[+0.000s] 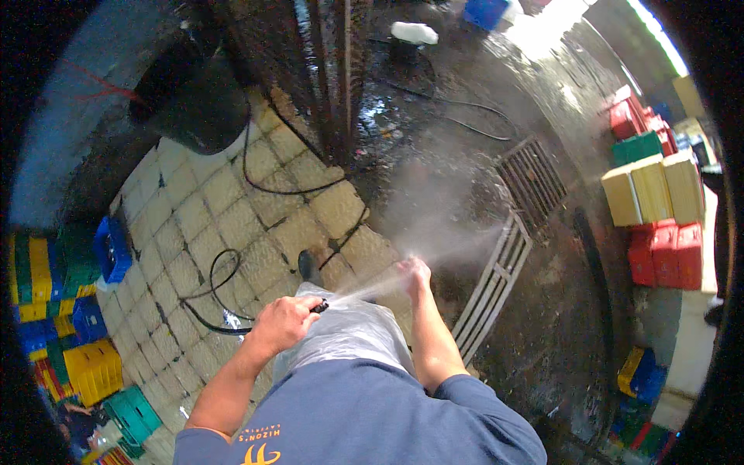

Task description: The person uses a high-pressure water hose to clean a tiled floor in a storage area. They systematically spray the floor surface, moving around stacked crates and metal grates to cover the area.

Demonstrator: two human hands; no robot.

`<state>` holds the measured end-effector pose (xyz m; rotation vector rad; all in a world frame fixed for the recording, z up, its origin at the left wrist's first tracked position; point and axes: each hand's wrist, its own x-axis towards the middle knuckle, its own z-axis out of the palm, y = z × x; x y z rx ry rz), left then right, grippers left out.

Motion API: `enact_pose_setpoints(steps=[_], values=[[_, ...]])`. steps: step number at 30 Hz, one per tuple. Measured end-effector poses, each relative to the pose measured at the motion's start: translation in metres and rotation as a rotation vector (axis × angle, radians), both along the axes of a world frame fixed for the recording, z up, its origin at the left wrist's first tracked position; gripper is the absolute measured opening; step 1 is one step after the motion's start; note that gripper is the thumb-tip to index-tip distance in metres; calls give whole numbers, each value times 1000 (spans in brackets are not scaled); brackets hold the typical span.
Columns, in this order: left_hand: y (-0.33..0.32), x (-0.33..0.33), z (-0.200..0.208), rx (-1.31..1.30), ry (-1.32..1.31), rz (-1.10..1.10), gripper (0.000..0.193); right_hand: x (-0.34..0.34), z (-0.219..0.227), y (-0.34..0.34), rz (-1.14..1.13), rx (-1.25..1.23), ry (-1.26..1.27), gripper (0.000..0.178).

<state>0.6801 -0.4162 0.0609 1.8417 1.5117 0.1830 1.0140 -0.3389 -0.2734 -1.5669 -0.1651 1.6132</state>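
My left hand is closed around a black spray nozzle, in front of my body. A black hose runs from this hand and loops over the tiles. From the nozzle a fan of water shoots to the right and breaks into mist. My right hand is held in that spray with its fingers curled. Water blurs it, so whatever it may hold cannot be made out. A whitish wet apron or sheet covers my legs, and one dark boot shows below it.
A pale slatted grate and a rusty drain grate lie to the right. A dark bin stands far left, beside metal posts. Coloured crates line the left; red containers and tan boxes the right. Floors are wet.
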Motion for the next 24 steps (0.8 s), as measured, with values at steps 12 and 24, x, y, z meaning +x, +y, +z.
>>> enact_pose_setpoints(steps=[12,24], values=[[76,-257,-124,-247,378,536,34,-54,38,46,945,23,-858,38],[148,-278,-219,-79,228,404,26,-29,87,10,653,-229,-522,35]])
